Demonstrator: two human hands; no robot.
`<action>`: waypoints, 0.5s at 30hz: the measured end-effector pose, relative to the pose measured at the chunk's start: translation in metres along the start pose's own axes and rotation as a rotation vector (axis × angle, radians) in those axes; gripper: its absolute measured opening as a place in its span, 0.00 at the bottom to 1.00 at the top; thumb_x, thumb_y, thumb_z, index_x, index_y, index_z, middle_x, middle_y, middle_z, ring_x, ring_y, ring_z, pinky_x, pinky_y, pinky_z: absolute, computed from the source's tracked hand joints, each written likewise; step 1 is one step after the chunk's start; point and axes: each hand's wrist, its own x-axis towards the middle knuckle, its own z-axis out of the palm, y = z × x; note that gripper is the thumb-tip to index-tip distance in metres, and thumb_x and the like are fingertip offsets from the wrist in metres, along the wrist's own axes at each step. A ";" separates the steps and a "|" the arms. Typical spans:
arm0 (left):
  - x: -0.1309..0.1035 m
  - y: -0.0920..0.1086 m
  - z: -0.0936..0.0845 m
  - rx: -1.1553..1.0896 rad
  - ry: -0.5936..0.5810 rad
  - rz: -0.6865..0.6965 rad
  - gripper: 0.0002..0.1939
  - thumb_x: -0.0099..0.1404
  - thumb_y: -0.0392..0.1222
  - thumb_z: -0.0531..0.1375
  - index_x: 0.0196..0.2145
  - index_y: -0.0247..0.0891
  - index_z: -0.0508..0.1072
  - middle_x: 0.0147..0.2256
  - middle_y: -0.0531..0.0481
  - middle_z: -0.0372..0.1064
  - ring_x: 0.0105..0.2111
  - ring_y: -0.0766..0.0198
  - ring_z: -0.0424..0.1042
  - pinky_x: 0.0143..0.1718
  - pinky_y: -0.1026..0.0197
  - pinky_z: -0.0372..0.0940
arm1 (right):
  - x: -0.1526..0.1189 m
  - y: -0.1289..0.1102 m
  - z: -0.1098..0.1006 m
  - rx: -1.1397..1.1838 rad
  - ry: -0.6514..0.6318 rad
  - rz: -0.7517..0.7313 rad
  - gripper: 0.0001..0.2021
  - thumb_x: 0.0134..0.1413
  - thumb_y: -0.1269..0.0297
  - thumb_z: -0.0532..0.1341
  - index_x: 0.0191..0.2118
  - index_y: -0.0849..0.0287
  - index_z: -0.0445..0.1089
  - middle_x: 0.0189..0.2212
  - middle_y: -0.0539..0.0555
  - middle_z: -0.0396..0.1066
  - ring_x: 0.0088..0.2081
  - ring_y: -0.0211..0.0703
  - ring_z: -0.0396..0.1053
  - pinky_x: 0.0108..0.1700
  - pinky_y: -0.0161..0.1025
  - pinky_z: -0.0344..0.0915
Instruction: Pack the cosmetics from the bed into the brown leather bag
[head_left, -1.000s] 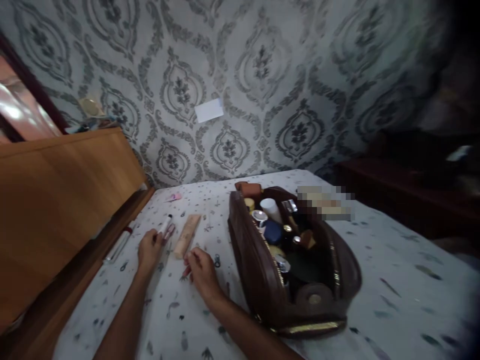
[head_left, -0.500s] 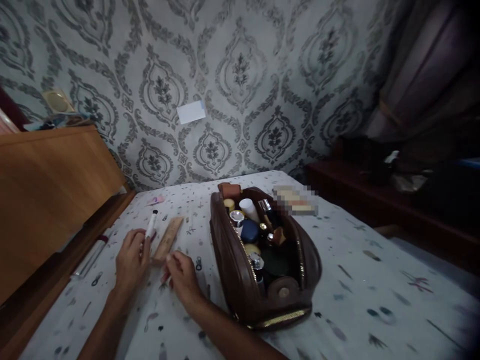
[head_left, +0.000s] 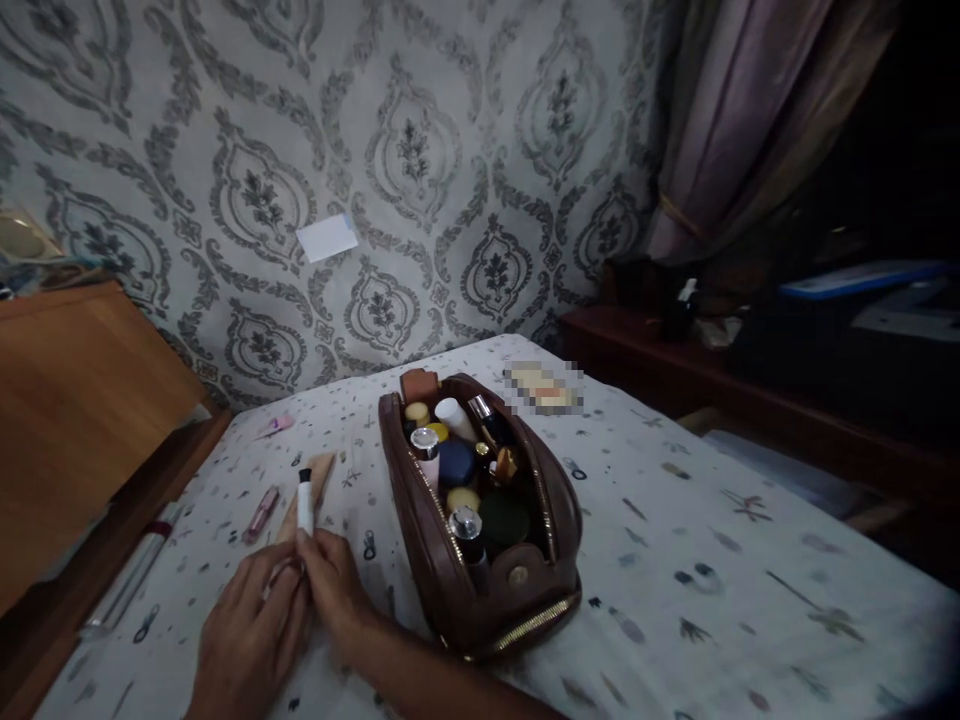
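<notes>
A slim white tube with a black top stands upright between my hands. My right hand pinches its lower part with thumb and fingers. My left hand is curled round the tube's lower end, pressed against the right; its grip is partly hidden. Just behind them lies a flat tan tube, partly covered by the white one. A small pink lip gloss tube lies left of it. To the right stands an unzipped brown cosmetic bag, holding several bottles and jars, including a white-capped one.
A clear tube with a dark red band lies by the cloth's left edge. A small pink item sits farther back. A blurred-out flat item lies behind the bag. A wooden panel borders the left; a dark red ledge the right.
My right hand has closed in on the white tube, and the hands now meet. The tube has come nearer, uncovering the pink lip gloss tube. The view has turned right.
</notes>
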 end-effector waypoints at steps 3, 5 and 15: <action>-0.002 -0.008 -0.004 -0.170 -0.058 -0.178 0.08 0.67 0.43 0.55 0.40 0.42 0.73 0.42 0.44 0.73 0.41 0.56 0.74 0.39 0.58 0.70 | -0.002 0.000 0.001 -0.019 0.008 0.010 0.21 0.51 0.45 0.63 0.36 0.61 0.71 0.27 0.50 0.68 0.27 0.38 0.67 0.27 0.33 0.64; 0.005 -0.013 -0.005 -0.273 -0.063 -0.429 0.13 0.66 0.51 0.55 0.41 0.42 0.72 0.41 0.45 0.73 0.40 0.55 0.74 0.35 0.58 0.71 | -0.005 -0.004 0.002 -0.054 -0.040 0.037 0.17 0.54 0.50 0.63 0.39 0.60 0.71 0.25 0.48 0.66 0.23 0.36 0.65 0.22 0.31 0.62; 0.054 -0.027 -0.007 -0.570 -0.083 -0.880 0.28 0.55 0.66 0.60 0.40 0.38 0.72 0.28 0.53 0.66 0.25 0.64 0.64 0.26 0.62 0.64 | -0.015 -0.013 0.003 -0.212 -0.084 -0.037 0.04 0.54 0.65 0.60 0.35 0.59 0.70 0.23 0.46 0.65 0.17 0.30 0.61 0.16 0.26 0.56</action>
